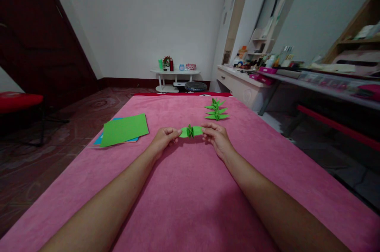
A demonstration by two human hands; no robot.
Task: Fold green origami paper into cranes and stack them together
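A green folded paper crane (190,131) is stretched between my two hands, just above the pink cloth (190,188). My left hand (166,138) pinches the tip of one wing between thumb and fingers. The opposite wing tip is pinched by my right hand (216,137). Both wings spread out flat to the sides, and the narrow folded body stands in the middle. Beyond my right hand, several finished green paper cranes (217,115) stand in a row on the cloth. Left of my left hand lies a stack of paper with a green sheet (124,130) on top and blue showing beneath.
A red chair (20,101) stands at the left by a dark door (32,26). Along the right runs a cluttered dressing table (320,85) with a bench (338,125) under it. Beyond the cloth's far edge is a small white table (175,72) holding a few items.
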